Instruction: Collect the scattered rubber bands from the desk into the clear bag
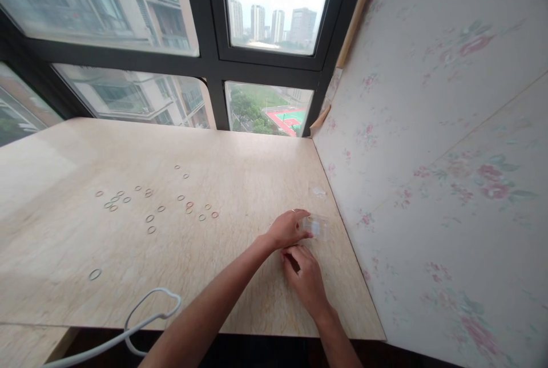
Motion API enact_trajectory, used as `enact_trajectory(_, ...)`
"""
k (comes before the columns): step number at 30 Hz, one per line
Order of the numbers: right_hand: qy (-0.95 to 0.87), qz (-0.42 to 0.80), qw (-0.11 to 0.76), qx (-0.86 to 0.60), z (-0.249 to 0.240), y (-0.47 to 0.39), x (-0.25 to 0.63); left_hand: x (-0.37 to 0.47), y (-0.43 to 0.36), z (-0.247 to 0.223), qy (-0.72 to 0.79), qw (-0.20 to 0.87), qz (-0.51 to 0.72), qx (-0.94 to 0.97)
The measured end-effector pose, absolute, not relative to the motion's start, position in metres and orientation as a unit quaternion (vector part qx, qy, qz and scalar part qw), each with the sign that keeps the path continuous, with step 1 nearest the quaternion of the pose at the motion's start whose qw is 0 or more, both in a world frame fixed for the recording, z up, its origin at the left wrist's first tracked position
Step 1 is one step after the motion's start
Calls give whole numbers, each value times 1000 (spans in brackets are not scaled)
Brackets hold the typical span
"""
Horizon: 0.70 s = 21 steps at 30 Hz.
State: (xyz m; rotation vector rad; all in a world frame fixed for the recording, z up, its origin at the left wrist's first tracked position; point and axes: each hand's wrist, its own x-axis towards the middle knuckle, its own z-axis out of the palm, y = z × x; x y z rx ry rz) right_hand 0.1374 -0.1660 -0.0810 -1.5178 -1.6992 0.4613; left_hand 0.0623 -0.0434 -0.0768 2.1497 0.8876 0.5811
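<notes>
My left hand [291, 229] reaches across to the right, its thumb and fingers closed on the near side of a small clear plastic box [319, 227] lying on the marble-patterned surface [240, 185]. Just below it, my right hand [306, 276] is curled, thumb and index finger brought together in a pinch. Whatever those fingertips may hold is too small to make out. Beyond the box lies another clear plastic piece [317, 190], perhaps its lid. To the left, several thin small rings [149, 218] are scattered, a few of them reddish [214, 215].
A single ring [95, 274] lies apart at the near left. A white cable [149, 318] loops over the front edge. Along the right side rises a flower-patterned wall [428, 185]. Dark-framed windows [265, 63] close off the far side.
</notes>
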Motion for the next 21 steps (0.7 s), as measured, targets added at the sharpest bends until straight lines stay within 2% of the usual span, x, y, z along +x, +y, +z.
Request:
enact_trajectory(9, -669, 194, 398, -597, -81, -166, 138, 46, -49, -82, 361, 417, 275, 788)
enact_trajectory(15, -653, 232, 389, -607, -81, -167, 140, 8, -55, -84, 371, 394, 314, 780)
enact_trajectory(21, -564, 300, 464, -614, -78, -157, 124, -54, -68, -90, 446, 365, 408, 708)
